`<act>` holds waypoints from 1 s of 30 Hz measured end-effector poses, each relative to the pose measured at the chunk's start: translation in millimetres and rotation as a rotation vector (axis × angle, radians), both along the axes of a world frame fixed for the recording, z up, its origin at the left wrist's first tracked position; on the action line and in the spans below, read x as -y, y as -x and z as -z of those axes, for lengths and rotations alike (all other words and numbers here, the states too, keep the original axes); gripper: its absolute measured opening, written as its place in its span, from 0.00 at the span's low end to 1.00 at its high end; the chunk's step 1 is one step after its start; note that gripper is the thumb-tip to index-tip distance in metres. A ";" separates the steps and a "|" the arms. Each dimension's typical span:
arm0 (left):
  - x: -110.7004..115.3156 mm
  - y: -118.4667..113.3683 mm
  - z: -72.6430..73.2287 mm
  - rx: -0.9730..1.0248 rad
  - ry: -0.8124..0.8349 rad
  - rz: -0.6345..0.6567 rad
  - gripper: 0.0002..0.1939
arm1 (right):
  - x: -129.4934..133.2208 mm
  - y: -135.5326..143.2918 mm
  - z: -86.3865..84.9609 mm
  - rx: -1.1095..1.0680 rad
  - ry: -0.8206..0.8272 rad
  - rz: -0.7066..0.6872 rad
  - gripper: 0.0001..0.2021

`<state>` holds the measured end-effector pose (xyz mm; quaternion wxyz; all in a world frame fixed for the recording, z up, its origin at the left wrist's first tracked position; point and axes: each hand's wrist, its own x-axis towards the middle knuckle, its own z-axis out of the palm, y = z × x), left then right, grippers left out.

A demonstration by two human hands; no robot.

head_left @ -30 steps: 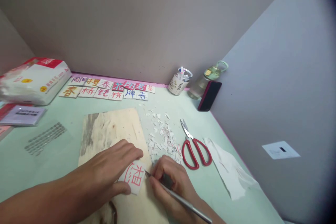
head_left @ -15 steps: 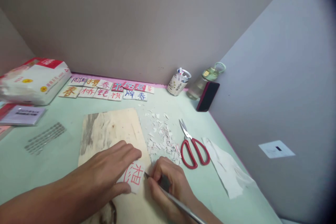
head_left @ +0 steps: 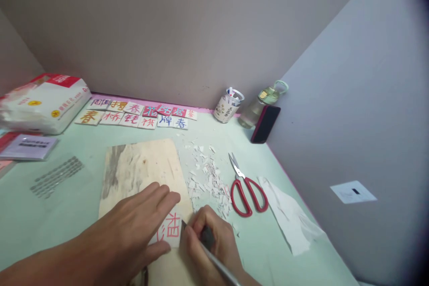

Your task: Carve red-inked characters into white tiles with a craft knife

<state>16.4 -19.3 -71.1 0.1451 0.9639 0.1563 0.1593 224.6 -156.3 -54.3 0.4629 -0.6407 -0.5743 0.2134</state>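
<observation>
A small white square with a red character lies on the wooden board. My left hand rests over the square's left part, its fingers and thumb around it and pressing it on the board. Pinched in my right hand is a slim silver knife, its dark tip at the square's right edge. White scraps are scattered just right of the board.
Red-handled scissors and a crumpled tissue lie on the right. Behind stand a can of pens, a bottle and a phone. Lettered squares form two rows at the back, beside a tissue pack.
The knife in my right hand has turned steeper, and the hand has shifted slightly down. The white square has turned a little under my left hand, which has barely moved.
</observation>
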 end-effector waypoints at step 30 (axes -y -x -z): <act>-7.3 1.6 -31.1 -0.036 0.244 0.113 0.38 | -6.3 12.1 12.0 0.794 -0.411 -0.097 0.14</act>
